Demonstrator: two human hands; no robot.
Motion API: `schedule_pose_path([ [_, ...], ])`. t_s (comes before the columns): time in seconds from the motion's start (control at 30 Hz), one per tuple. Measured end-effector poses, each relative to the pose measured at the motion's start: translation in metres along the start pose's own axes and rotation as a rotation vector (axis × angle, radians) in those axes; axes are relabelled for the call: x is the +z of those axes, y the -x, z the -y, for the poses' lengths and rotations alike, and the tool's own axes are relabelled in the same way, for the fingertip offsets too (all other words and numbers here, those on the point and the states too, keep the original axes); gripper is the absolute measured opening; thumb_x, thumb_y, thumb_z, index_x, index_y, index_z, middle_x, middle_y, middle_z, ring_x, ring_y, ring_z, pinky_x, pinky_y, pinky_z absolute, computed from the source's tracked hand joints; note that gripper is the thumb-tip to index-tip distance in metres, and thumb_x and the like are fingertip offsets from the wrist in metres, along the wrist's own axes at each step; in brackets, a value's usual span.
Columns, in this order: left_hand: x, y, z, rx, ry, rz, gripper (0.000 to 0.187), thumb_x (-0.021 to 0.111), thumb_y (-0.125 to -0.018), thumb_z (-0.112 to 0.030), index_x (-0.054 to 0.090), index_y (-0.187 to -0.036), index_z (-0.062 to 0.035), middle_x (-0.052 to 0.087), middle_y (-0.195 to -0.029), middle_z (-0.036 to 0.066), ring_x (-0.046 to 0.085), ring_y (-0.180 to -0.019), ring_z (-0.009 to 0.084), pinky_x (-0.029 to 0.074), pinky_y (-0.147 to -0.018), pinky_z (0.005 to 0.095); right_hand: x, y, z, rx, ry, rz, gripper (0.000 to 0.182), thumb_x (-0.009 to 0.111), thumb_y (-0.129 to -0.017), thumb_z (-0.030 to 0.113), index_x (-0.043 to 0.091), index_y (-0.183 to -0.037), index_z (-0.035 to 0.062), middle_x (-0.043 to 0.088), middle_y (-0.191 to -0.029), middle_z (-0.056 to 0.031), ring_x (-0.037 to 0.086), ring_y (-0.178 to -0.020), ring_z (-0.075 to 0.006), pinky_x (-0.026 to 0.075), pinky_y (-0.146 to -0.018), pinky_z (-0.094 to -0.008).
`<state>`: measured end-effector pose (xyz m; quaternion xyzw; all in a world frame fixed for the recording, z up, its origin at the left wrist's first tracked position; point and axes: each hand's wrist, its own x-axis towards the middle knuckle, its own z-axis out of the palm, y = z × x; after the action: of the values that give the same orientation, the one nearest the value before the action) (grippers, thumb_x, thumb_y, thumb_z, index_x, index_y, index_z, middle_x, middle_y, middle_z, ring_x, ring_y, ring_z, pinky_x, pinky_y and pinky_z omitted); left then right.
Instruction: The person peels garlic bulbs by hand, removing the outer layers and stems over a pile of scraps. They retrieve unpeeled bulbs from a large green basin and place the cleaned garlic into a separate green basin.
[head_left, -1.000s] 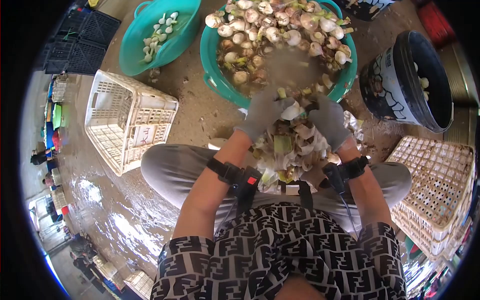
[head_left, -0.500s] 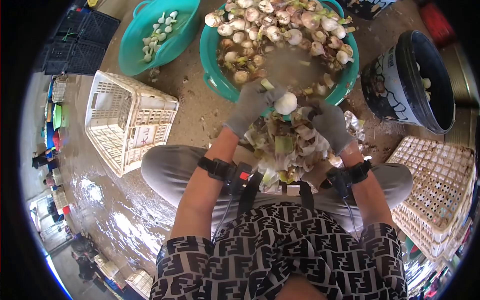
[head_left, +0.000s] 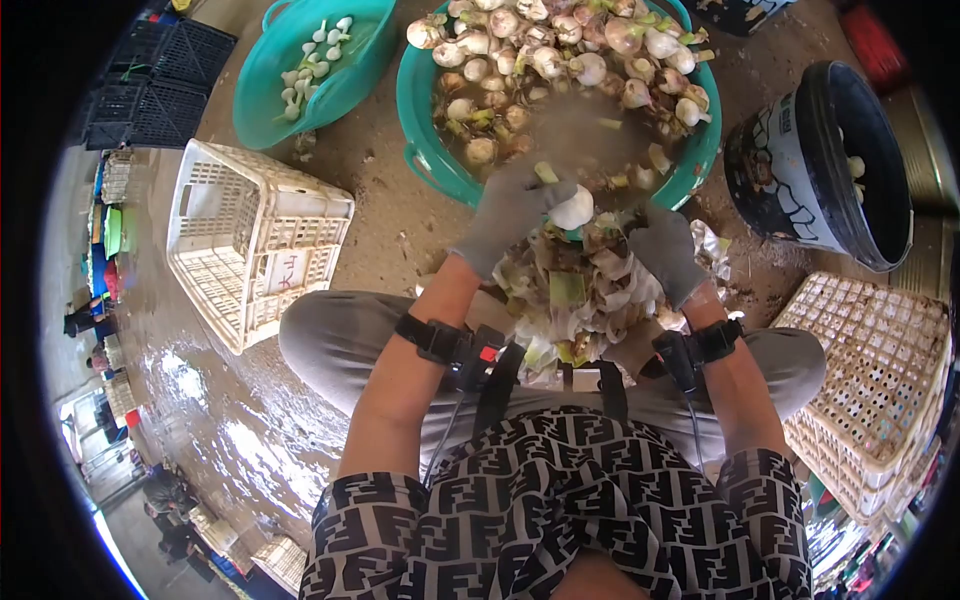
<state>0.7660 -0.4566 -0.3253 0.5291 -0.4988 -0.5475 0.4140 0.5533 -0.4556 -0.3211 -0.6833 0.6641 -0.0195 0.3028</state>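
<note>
Above the peel heap [head_left: 575, 300], left hand [head_left: 508, 215] clasps a white, clean bulb [head_left: 572, 208]; right hand [head_left: 663, 250] curled, contents hidden.

Our count of tubs, crates and bucket
We see two teal tubs [head_left: 300, 95] [head_left: 425, 120], two white crates [head_left: 215, 215] [head_left: 880, 370], one black bucket [head_left: 775, 165].

we see a small teal basin [head_left: 300, 75] at 11 o'clock with a few white bulbs [head_left: 315, 62] in it. white slotted crate [head_left: 250, 240] at 9 o'clock, lying tilted on wet concrete floor [head_left: 200, 400]. black bucket [head_left: 815, 165] at 2 o'clock. another white crate [head_left: 870, 380] at 4 o'clock. dark crates [head_left: 150, 90] at 10 o'clock. people [head_left: 80, 320] far off at 9 o'clock.
</note>
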Motion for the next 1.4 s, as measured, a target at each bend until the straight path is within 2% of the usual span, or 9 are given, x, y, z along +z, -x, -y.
schedule_pose_path([
  [0.2, 0.019, 0.004, -0.001, 0.316, -0.45, 0.065, 0.014, 0.068, -0.077, -0.012, 0.064, -0.086, -0.0027, 0.062, -0.088, 0.005, 0.059, -0.075, 0.0136, 0.048, -0.068, 0.027, 0.0, 0.0, 0.028, -0.099, 0.02, 0.03, 0.025, 0.058, -0.071, 0.024, 0.061, -0.09, 0.0068, 0.063, -0.088, -0.0155, 0.06, -0.088, -0.0325, 0.047, -0.077, -0.0402],
  [0.3, 0.01, 0.008, -0.003, 0.148, -0.19, 0.168, 0.014, 0.066, -0.077, -0.01, 0.064, -0.088, -0.0028, 0.063, -0.094, 0.006, 0.06, -0.079, 0.0147, 0.049, -0.07, 0.029, 0.014, -0.001, 0.004, -0.263, -0.115, -0.15, 0.025, 0.059, -0.069, 0.023, 0.062, -0.089, 0.0072, 0.063, -0.089, -0.015, 0.06, -0.089, -0.0318, 0.047, -0.077, -0.0395],
  [0.4, -0.006, 0.007, -0.02, -0.064, 0.331, 0.051, 0.018, 0.064, -0.079, -0.011, 0.063, -0.094, -0.0014, 0.063, -0.1, 0.007, 0.061, -0.085, 0.0151, 0.05, -0.071, 0.03, 0.024, -0.006, -0.028, 0.019, 0.034, 0.113, 0.025, 0.06, -0.067, 0.02, 0.064, -0.089, 0.0092, 0.064, -0.089, -0.0139, 0.06, -0.087, -0.0318, 0.047, -0.076, -0.0397],
  [0.53, -0.036, -0.013, 0.002, 0.369, -0.096, 0.008, 0.023, 0.061, -0.083, -0.013, 0.06, -0.102, -0.0003, 0.064, -0.097, 0.008, 0.062, -0.087, 0.0163, 0.052, -0.073, 0.03, 0.024, 0.01, -0.026, -0.094, -0.026, 0.177, 0.023, 0.061, -0.07, 0.019, 0.064, -0.091, 0.0096, 0.064, -0.085, -0.0148, 0.061, -0.081, -0.0329, 0.048, -0.07, -0.0382],
  [0.63, -0.022, -0.009, -0.009, -0.061, 0.332, -0.014, 0.02, 0.061, -0.084, -0.011, 0.059, -0.101, 0.0001, 0.064, -0.097, 0.009, 0.062, -0.089, 0.0167, 0.052, -0.074, 0.0299, 0.008, 0.003, 0.0, -0.039, -0.439, 0.026, 0.02, 0.061, -0.074, 0.02, 0.063, -0.09, 0.008, 0.063, -0.084, -0.0159, 0.062, -0.078, -0.0329, 0.048, -0.068, -0.0371],
  [0.9, -0.007, 0.0, -0.001, 0.017, 0.248, 0.023, 0.02, 0.054, -0.089, -0.013, 0.055, -0.104, 0.0007, 0.063, -0.098, 0.011, 0.062, -0.088, 0.019, 0.054, -0.074, 0.0307, 0.009, -0.017, -0.002, -0.175, -0.277, -0.219, 0.021, 0.06, -0.076, 0.022, 0.063, -0.091, 0.0079, 0.063, -0.083, -0.0163, 0.061, -0.077, -0.0322, 0.048, -0.07, -0.0392],
  [1.1, -0.042, -0.02, 0.028, -0.142, 0.787, -0.215, 0.025, 0.051, -0.09, -0.018, 0.054, -0.106, 0.0012, 0.061, -0.098, 0.01, 0.062, -0.085, 0.021, 0.056, -0.066, 0.0299, 0.039, 0.006, -0.045, -0.091, 0.181, 0.356, 0.025, 0.056, -0.074, 0.02, 0.063, -0.097, 0.0116, 0.062, -0.096, -0.0162, 0.059, -0.093, -0.0318, 0.046, -0.079, -0.0399],
  [1.23, -0.03, -0.022, 0.054, -0.35, 1.032, -0.198, 0.023, 0.053, -0.089, -0.019, 0.056, -0.102, -0.0002, 0.062, -0.096, 0.009, 0.062, -0.085, 0.0197, 0.055, -0.064, 0.028, 0.009, 0.001, -0.007, -0.14, -0.274, -0.093, 0.024, 0.066, -0.073, 0.014, 0.063, -0.096, 0.0054, 0.063, -0.085, -0.0095, 0.06, -0.08, -0.0196, 0.047, -0.073, -0.0282],
  [1.4, 0.012, -0.015, 0.034, -0.507, 1.059, -0.226, 0.022, 0.053, -0.089, -0.019, 0.057, -0.102, -0.0014, 0.062, -0.091, 0.008, 0.06, -0.079, 0.0161, 0.053, -0.063, 0.0232, 0.007, -0.016, 0.014, -0.186, -0.592, 0.05, 0.028, 0.064, -0.078, 0.022, 0.062, -0.1, 0.005, 0.065, -0.086, -0.0142, 0.062, -0.078, -0.0284, 0.048, -0.07, -0.0343],
])
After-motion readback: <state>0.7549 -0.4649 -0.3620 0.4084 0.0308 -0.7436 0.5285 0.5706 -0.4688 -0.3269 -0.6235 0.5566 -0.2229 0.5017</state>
